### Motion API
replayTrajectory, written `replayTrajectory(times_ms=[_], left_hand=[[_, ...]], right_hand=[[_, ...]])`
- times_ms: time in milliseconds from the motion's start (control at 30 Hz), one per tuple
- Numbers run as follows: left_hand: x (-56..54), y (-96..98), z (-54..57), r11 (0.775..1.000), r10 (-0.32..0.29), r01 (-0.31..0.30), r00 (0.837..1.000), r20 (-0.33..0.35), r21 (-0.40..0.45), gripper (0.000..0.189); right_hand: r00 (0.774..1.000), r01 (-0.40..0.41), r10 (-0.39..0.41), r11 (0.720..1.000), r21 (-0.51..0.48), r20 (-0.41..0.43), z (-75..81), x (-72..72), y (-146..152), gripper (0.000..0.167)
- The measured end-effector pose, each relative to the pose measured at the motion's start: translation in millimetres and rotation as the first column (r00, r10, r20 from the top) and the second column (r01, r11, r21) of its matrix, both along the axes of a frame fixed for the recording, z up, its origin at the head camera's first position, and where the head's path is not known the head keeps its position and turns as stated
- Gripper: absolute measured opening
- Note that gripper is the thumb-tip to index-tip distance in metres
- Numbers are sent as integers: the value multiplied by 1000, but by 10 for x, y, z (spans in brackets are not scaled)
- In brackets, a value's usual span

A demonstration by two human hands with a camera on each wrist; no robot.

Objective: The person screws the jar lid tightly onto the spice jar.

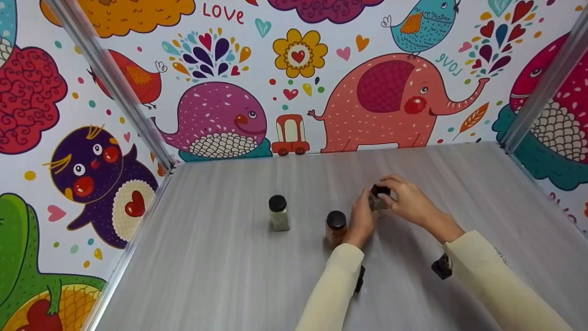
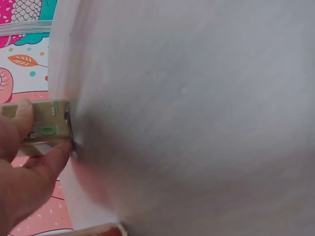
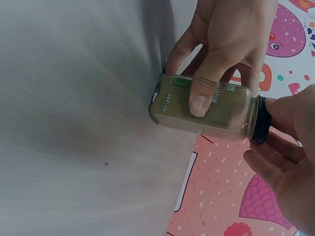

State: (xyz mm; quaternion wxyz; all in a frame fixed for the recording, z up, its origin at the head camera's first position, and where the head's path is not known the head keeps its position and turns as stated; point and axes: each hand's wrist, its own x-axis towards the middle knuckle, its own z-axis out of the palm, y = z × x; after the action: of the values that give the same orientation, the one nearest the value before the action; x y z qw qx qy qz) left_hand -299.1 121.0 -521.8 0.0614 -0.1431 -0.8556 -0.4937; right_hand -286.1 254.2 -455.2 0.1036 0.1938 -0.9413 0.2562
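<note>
My left hand [image 1: 362,220] grips the body of a square glass spice jar [image 3: 211,105] holding greenish-brown powder. In the right wrist view its thumb lies across the label, and the jar's base is close to the table. My right hand [image 1: 409,200] pinches the jar's black cap [image 3: 261,120] between thumb and fingers; the cap sits on the neck. In the left wrist view, the jar's lower part [image 2: 54,120] shows between the left thumb and fingers. Right beside the left wrist stands a second spice jar [image 1: 336,227] with reddish-brown contents and a black cap, partly hidden by that hand.
A third jar [image 1: 279,214], with pale contents and a black cap, stands upright to the left on the grey wood-grain table [image 1: 220,257]. Printed cartoon panels [image 1: 294,92] wall the back and sides, with metal posts [image 1: 115,82] at the corners.
</note>
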Motion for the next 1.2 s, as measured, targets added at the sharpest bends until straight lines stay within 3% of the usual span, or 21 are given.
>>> replayTrajectory(times_ms=[433,733,933,1200], left_hand=[[-13,-11,-40,999,14,-16,998,-66,-33,54],[-4,-21,-25,1000,2,-3,999,-37,-26,53],[10,-24,6,999,5,-5,1000,1,-37,52],[3,-25,3,1000,1,-2,1000,-18,-20,48]], right_hand=[[999,-22,22,1000,-16,-33,-18,8,3,28],[1000,-17,17,1000,13,5,4,23,14,37],[1000,-19,19,1000,3,3,13,30,17,31],[999,0,0,1000,-1,45,44,15,1,35]])
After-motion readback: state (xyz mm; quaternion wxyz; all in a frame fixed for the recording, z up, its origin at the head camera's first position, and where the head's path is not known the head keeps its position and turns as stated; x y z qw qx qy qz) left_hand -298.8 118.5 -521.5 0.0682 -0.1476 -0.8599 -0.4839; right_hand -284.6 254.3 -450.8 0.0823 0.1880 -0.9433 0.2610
